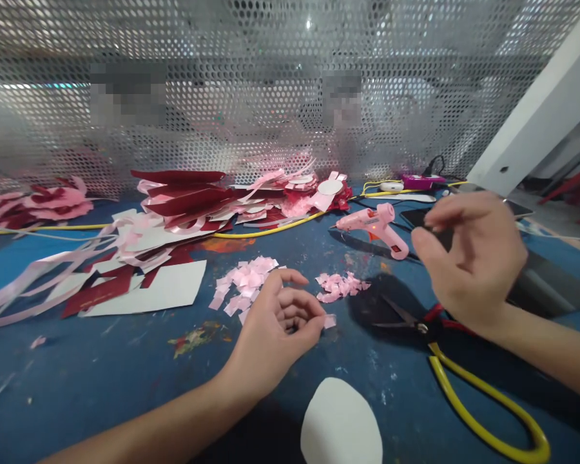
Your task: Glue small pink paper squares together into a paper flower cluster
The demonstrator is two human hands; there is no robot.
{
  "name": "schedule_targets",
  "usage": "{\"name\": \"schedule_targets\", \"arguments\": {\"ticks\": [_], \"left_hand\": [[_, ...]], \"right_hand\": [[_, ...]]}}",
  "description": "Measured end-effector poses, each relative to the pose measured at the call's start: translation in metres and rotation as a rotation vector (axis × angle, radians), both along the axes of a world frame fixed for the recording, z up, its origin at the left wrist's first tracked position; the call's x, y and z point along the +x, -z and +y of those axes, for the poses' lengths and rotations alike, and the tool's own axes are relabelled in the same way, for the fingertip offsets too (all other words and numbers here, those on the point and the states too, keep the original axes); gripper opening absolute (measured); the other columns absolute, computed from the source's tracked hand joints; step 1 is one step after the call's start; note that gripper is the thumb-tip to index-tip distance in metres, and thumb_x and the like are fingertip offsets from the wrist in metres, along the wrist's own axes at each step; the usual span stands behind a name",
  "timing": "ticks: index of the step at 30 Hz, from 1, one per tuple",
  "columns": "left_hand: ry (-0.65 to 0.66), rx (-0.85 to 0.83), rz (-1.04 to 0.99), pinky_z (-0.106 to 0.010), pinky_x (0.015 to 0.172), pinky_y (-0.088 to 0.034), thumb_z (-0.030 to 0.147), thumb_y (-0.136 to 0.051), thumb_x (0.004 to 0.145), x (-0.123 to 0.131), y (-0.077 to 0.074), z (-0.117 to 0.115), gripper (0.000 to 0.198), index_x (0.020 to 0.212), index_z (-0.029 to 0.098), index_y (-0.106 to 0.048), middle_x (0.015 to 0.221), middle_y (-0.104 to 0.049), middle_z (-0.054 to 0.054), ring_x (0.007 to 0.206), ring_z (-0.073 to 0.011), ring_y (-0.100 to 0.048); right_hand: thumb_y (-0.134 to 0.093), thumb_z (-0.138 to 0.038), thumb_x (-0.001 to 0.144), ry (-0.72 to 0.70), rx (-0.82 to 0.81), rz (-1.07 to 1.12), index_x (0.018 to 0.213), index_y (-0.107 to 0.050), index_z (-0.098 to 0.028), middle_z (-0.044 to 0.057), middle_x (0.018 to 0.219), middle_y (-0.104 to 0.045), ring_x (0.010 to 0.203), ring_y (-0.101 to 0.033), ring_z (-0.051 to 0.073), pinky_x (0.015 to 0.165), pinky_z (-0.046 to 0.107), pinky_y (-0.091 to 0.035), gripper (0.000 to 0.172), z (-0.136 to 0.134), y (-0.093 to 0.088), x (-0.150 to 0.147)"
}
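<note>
My left hand (pixel 283 322) is over the blue table, thumb and a curled finger pinched together. A small pink ribbon piece (pixel 330 321) pokes out at the fingertips. Just behind it lies a pile of pink ribbon pieces (pixel 246 278), with a smaller pile of pink bits (pixel 341 285) to the right. My right hand (pixel 473 258) is raised, thumb and bent fingers apart, holding nothing. Beneath it lie scissors (pixel 428 328) with red-and-yellow handles, blades spread. Between the hands, farther back, a pink glue gun (pixel 372 227) rests on the table. A white rounded paper cutout (pixel 341 425) lies nearest me.
Dark red and white paper scraps (pixel 149 290) and loose pink ribbon (pixel 43 293) heap up at the left and back. A yellow cable (pixel 275 228) crosses behind. A dark flat object (pixel 555 287) lies at right. A perforated metal panel (pixel 251 129) closes the back.
</note>
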State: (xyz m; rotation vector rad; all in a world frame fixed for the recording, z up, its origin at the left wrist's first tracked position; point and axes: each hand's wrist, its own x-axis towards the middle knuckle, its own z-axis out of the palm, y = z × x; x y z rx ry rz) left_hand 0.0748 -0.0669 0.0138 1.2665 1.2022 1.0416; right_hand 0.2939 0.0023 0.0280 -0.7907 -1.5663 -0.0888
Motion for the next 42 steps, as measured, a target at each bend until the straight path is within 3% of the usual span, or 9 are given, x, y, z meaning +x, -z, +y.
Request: {"name": "schedule_targets", "arguments": {"ticks": [2,4,10,28,42], "left_hand": [[-0.003,0.0,-0.017,-0.021,0.059,-0.042,0.013,-0.066,0.071,-0.001,0.0,0.0,0.04,0.096,0.023,-0.036,0.071,-0.062,0.006,0.058,-0.0068,-0.054],[0.001,0.007,-0.031,-0.02,0.059,-0.042,0.012,-0.066,0.071,-0.001,0.001,-0.001,0.04,0.096,0.023,-0.036,0.072,-0.062,0.006,0.059,-0.0066,-0.054],[0.045,0.037,-0.042,-0.02,0.061,-0.043,0.011,-0.064,0.073,-0.002,0.002,-0.002,0.038,0.097,0.023,-0.036,0.073,-0.062,0.006,0.06,-0.0062,-0.054],[0.083,0.065,0.009,-0.024,0.06,-0.043,0.015,-0.064,0.074,0.0,0.002,-0.003,0.035,0.098,0.022,-0.038,0.075,-0.062,0.003,0.063,-0.0093,-0.056],[0.092,0.216,0.234,-0.026,0.063,-0.042,0.016,-0.059,0.078,-0.001,0.003,-0.006,0.028,0.098,0.024,-0.041,0.078,-0.069,0.002,0.068,-0.0129,-0.057]], "right_hand": [[-0.058,-0.014,0.077,-0.168,-0.232,-0.207,0.081,-0.056,-0.021,0.001,0.079,-0.057,0.073,-0.053,0.016,0.068,0.031,-0.044,0.008,-0.021,-0.003,-0.014],[-0.057,-0.011,0.078,-0.323,-0.35,-0.345,0.085,-0.057,-0.02,0.001,0.081,-0.059,0.076,-0.054,0.015,0.069,0.03,-0.045,0.011,-0.036,0.003,-0.025],[-0.059,-0.016,0.08,-0.497,-0.446,-0.521,0.091,-0.06,-0.018,0.002,0.081,-0.062,0.078,-0.053,0.016,0.071,0.03,-0.044,0.011,-0.04,0.026,-0.033],[-0.054,-0.018,0.086,-0.531,-0.368,-0.522,0.082,-0.062,-0.019,0.001,0.072,-0.064,0.069,-0.054,0.014,0.065,0.029,-0.044,0.009,-0.041,0.024,-0.033],[-0.053,-0.019,0.086,-0.511,-0.343,-0.513,0.079,-0.058,-0.019,0.002,0.07,-0.062,0.067,-0.052,0.014,0.063,0.028,-0.043,0.009,-0.042,0.023,-0.032]]}}
